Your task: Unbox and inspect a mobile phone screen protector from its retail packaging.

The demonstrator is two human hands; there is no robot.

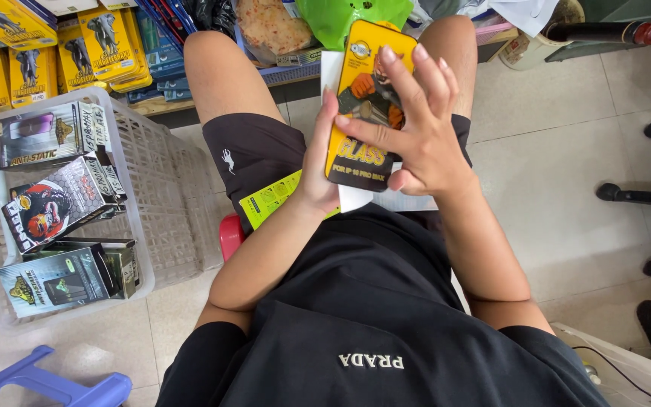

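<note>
The flat packet (363, 105) is yellow with an orange and black picture; the basket (163, 203) white; the shorts (258, 158) black.

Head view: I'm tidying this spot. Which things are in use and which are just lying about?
In hand:
yellow package, held by left hand and right hand
white papers

Lying about:
white basket
boxed packages
blue stool

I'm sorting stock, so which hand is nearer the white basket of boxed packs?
Left. The left hand is on the basket's side; the right hand is beyond the yellow pack.
</note>
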